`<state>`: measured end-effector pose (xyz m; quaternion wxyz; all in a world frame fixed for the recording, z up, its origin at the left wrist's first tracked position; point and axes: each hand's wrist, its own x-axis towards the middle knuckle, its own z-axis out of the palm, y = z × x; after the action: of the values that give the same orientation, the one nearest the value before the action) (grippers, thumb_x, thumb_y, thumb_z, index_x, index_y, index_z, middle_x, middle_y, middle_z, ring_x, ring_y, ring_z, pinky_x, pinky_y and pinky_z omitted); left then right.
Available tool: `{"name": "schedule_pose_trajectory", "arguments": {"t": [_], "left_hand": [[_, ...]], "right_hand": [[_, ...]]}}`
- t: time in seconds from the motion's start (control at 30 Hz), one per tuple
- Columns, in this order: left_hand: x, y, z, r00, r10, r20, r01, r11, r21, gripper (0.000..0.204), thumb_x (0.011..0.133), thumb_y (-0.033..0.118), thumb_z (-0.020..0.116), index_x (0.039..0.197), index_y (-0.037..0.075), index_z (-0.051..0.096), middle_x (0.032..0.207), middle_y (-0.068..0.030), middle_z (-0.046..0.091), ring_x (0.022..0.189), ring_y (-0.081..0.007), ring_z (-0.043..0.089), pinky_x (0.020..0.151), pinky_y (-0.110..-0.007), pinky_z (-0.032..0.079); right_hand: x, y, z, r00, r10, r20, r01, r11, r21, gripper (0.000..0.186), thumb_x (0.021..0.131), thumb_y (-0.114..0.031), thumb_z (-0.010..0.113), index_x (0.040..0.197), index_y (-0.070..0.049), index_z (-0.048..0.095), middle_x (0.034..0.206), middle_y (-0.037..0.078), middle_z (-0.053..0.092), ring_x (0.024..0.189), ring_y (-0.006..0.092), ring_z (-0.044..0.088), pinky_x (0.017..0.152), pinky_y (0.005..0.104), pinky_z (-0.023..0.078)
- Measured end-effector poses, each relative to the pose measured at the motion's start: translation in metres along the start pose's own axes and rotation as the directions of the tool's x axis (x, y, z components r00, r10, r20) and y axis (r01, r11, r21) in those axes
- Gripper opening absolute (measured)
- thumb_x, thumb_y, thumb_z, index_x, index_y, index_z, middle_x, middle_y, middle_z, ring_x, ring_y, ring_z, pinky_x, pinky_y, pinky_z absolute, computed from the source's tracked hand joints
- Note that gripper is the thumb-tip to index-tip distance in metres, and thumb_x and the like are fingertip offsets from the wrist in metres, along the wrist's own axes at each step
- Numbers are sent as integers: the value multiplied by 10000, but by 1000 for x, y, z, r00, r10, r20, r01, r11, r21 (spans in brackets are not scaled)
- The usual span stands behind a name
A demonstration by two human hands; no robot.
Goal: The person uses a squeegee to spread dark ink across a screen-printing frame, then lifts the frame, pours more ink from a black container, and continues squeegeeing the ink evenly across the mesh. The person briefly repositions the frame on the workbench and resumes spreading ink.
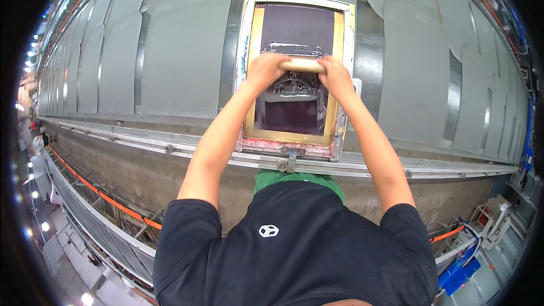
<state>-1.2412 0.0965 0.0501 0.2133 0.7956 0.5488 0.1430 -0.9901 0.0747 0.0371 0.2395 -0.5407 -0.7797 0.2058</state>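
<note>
A screen-printing frame (245,39) with pale, stained edges lies on the long table in front of me. Yellow borders its dark mesh (297,22), which bears a printed-looking pattern and streaks of wet, glossy ink (292,97). Both my hands grip a squeegee (303,65) by its pale, rounded wooden handle, about the middle of the mesh. My left hand (267,70) is closed round the handle's left end, my right hand (335,73) round its right end. The squeegee's blade is hard to make out beneath the handle.
Grey sheets (181,51) cover the long table, with bare metal strips (369,56) between them. A metal rail (170,146) runs along the near edge, where a clamp-like fitting (288,163) meets the frame. Blue equipment (458,275) stands at the lower right.
</note>
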Motion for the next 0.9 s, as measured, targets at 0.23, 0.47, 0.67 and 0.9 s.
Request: {"name": "schedule_pose_trajectory", "arguments": {"t": [0.23,0.47,0.67,0.9], "left_hand": [[-26,-2,21,993,-6,115,1,999,45,359,720,89,703,1056,195,774,1017,-89,745,952,-299,706,847,-424,557],[-147,25,42,997,73,4,-73,997,9,373,694,14,710,1049,119,749,1108,-42,735,1073,-226,674,925,-375,535],[-156,40,44,992,91,-91,-87,995,44,437,678,13,722,1104,113,708,1217,-54,675,1163,-269,609,972,-416,489],[-187,33,42,990,68,-127,-77,995,-61,491,674,-26,688,1145,110,703,1252,-69,670,1200,-277,605,1031,-405,482]], "right_hand": [[-48,3,27,995,52,89,-56,997,47,465,698,-26,771,1152,-13,669,1160,164,653,1126,360,591,1009,433,477],[-139,-36,22,967,132,217,-175,966,189,516,733,-213,845,1170,-10,661,1207,145,619,1161,323,571,1009,418,472],[-83,81,8,722,669,-177,-595,731,334,330,887,-306,729,1149,-110,690,1101,179,677,1029,253,651,857,383,498],[-54,57,7,638,703,-313,-550,701,453,220,959,-270,643,1078,-95,698,840,103,703,749,206,645,711,380,502]]}}
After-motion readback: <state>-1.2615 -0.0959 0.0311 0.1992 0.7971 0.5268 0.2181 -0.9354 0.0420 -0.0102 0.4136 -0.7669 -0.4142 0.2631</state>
